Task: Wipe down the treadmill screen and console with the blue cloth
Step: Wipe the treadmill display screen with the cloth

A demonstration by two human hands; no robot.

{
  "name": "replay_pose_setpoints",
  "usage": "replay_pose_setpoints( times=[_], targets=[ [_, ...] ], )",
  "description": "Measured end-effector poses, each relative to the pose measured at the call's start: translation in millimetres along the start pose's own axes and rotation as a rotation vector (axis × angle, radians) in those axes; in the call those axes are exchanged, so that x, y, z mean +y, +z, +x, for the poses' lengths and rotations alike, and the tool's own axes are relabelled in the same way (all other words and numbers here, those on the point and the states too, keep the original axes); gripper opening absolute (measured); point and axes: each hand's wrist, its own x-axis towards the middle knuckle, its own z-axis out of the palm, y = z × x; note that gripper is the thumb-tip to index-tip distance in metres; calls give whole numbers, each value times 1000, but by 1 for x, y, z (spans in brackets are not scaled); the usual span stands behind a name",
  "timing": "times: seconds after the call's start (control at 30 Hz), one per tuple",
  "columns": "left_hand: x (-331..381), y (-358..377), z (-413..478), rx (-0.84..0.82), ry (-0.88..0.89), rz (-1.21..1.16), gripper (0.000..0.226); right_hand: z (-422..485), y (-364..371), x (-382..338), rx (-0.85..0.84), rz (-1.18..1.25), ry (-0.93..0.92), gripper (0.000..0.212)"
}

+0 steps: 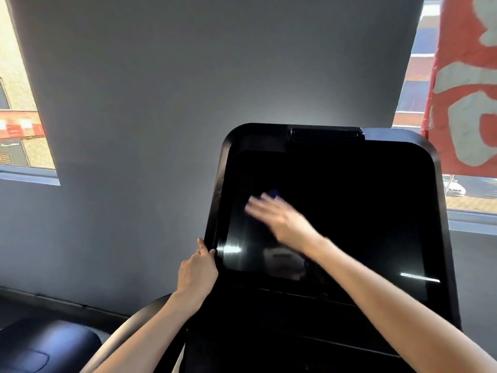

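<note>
The treadmill's black screen (pixel 363 211) fills the middle right of the view, dark and glossy, with the console (pixel 295 327) below it. My right hand (pixel 279 216) lies flat on the left part of the screen, fingers straight and blurred, pressing the blue cloth (pixel 273 193). Only a small corner of the cloth shows above my fingers; the rest is hidden under the hand. My left hand (pixel 197 270) grips the screen's lower left edge, thumb pointing up along the frame.
A grey wall (pixel 188 90) stands behind the screen, with windows at both sides. A red banner (pixel 468 90) hangs at the right window. A dark treadmill hood (pixel 45 343) and a curved handrail (pixel 139 316) lie at the lower left.
</note>
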Motion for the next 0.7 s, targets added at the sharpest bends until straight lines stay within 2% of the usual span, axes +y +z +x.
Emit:
replay_pose_setpoints(
  times=[0.13, 0.2, 0.27, 0.37, 0.47, 0.53, 0.6, 0.7],
  targets=[
    [3, 1, 0, 2, -9, 34, 53, 55, -23, 36, 141, 73, 470, 58],
    [5, 1, 0, 7, -14, 50, 53, 57, -17, 17, 183, 86, 490, 54],
    [5, 1, -1, 9, -11, 41, 53, 31, 2, -18, 144, 33, 252, 48],
    [3, 3, 0, 16, -2, 79, 53, -42, 28, -72, -34, 5, -113, 47],
    [3, 3, 1, 26, 5, 76, 53, -86, 26, -75, -174, -43, -341, 51],
    [2, 3, 0, 33, 19, 67, 52, -77, 17, -43, -135, -84, -371, 52],
    [2, 5, 0, 39, 18, 84, 52, -52, 4, 2, -21, -111, -183, 50],
    [5, 7, 0, 54, -19, 170, 52, -15, -32, 64, 160, -50, 277, 48]
  ],
)
